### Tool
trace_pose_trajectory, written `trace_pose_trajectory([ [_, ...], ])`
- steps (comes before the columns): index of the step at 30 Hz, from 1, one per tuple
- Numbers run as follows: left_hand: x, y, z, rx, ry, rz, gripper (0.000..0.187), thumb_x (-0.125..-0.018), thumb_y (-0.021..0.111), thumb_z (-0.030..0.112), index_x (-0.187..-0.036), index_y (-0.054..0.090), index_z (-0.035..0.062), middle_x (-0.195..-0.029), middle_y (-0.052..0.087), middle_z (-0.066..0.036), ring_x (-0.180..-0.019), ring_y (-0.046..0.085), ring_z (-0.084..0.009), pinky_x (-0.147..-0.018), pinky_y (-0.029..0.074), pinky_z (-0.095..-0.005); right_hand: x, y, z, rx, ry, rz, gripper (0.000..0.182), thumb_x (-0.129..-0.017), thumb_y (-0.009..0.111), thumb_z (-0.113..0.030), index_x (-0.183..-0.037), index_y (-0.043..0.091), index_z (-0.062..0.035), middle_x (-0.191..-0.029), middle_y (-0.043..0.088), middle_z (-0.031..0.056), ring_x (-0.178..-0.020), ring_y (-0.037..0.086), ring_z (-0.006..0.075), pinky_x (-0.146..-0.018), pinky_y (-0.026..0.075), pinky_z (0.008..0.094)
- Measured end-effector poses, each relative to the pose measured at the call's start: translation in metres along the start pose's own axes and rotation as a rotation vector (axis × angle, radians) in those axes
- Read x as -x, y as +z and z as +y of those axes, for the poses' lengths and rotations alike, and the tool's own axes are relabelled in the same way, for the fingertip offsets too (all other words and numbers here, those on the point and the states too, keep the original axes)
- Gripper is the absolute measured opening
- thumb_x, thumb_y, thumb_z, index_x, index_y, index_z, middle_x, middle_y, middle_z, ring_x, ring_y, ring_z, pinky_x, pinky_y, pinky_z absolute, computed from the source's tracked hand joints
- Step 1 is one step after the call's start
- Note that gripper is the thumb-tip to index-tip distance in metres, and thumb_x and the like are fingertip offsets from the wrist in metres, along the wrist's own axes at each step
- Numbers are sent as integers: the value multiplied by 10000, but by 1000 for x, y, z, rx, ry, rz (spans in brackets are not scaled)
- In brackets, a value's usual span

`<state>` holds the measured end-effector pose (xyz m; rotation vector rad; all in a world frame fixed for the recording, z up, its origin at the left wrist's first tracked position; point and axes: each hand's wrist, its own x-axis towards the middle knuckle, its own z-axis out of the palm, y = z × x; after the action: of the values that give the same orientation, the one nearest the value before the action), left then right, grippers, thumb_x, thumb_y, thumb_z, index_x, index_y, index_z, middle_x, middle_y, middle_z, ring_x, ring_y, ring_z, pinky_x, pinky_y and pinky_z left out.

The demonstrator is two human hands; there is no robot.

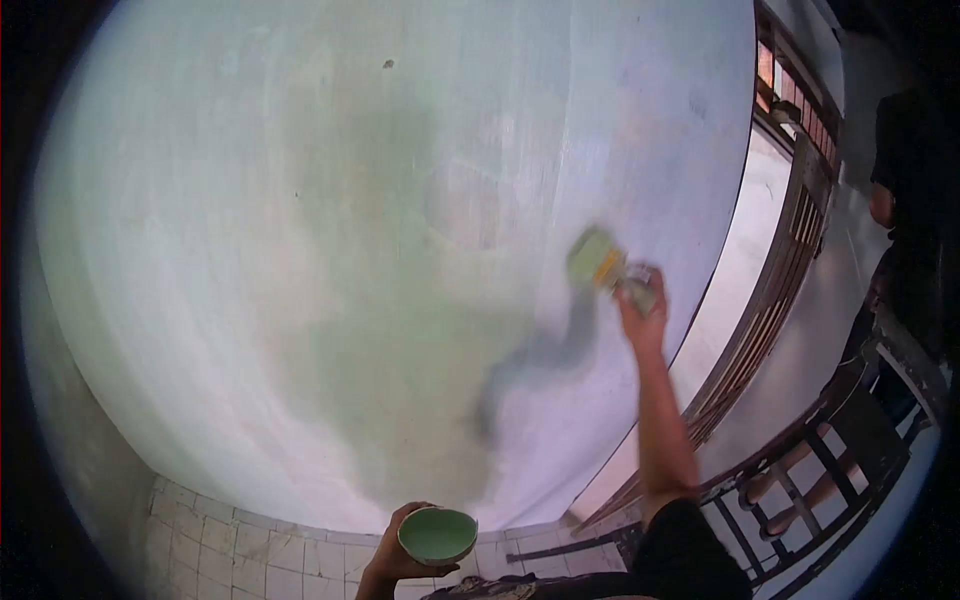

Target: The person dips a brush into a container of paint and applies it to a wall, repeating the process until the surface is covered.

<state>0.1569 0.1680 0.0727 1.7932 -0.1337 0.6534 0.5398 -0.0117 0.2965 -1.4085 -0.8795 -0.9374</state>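
My right hand [643, 292], arm stretched out, is closed around the handle of a wide paintbrush [606, 266]. Green paint coats its bristles, which overlap the right part of the wall [400, 260] in this view. Pale green covers the wall unevenly, with darker patches toward the middle and a whitish tone at the right. Low in front of me, my left hand [396, 545] grips a bowl [438, 535] of light green paint from its left side and underneath.
White tiles [250, 550] cover the floor below the wall. At right stand a wooden slatted door or shutter [790, 270] and a dark metal-framed piece of furniture [800, 480]. A person in dark clothes [905, 210] is at the far right edge.
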Motion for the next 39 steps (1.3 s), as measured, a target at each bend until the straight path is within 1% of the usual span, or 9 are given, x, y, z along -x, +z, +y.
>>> trace_pose_trajectory([
  [6,-20,14,-8,-200,-90,28,1055,-422,885,281,-1263,303,24,-1162,527,-123,-1088,503,-242,-949,392,-389,-251,-19,-95,329,-724,-63,331,-758,668,-162,-1074,596,-93,-967,647,110,-878,640,232,-764,486,295],
  [12,-45,36,5,181,-183,229,1065,-431,891,243,-1272,275,25,-1152,518,-139,-1092,498,-255,-930,405,-398,-382,13,-150,485,-931,1,303,-776,649,-173,-1069,615,-103,-961,650,111,-835,634,213,-768,476,295],
  [15,-50,39,-5,169,-155,262,1055,-439,891,231,-1268,273,24,-1152,511,-147,-1089,496,-264,-912,415,-404,-373,29,-153,403,-872,-156,78,-783,579,-31,-731,525,-8,-664,581,79,-690,576,121,-610,465,272],
  [17,-51,38,-3,186,-174,276,1052,-441,891,234,-1266,274,22,-1156,509,-147,-1088,496,-263,-908,417,-403,-366,27,-116,484,-810,-224,359,-743,655,-156,-1093,603,-95,-1020,632,113,-912,610,255,-824,465,324],
  [19,-54,37,-8,218,-189,281,1049,-442,892,236,-1264,275,21,-1159,506,-146,-1086,497,-261,-904,420,-401,-334,18,-69,584,-1186,-304,418,-703,648,-130,-1114,588,-82,-1106,595,126,-1004,568,293,-897,434,358],
  [20,-53,35,-15,200,-177,277,1050,-443,892,239,-1266,276,21,-1159,504,-147,-1086,496,-262,-902,421,-402,-290,13,-56,453,-887,-500,470,-669,626,-104,-1135,573,-74,-1161,560,139,-1070,528,310,-948,401,381],
  [23,-51,26,-21,160,-182,257,1050,-446,891,239,-1268,274,20,-1159,499,-149,-1083,497,-265,-898,424,-401,-186,-3,-12,532,-1141,-651,397,-683,595,-106,-1078,575,-66,-1114,586,126,-1005,565,319,-893,439,412],
  [30,-51,12,-33,-32,-181,163,1038,-412,905,264,-1202,297,-25,-1076,550,-140,-998,565,-243,-863,453,-351,-97,-6,-14,433,-461,-1256,284,-763,625,-161,-1041,610,-105,-992,618,124,-874,593,310,-801,465,393],
  [39,-39,22,-38,102,-114,202,1032,-429,895,158,-1229,255,32,-1150,479,-161,-1054,528,-262,-875,448,-387,-350,24,-153,570,-872,-386,31,-770,584,-51,-754,580,-24,-709,611,87,-670,581,148,-627,460,293],
])
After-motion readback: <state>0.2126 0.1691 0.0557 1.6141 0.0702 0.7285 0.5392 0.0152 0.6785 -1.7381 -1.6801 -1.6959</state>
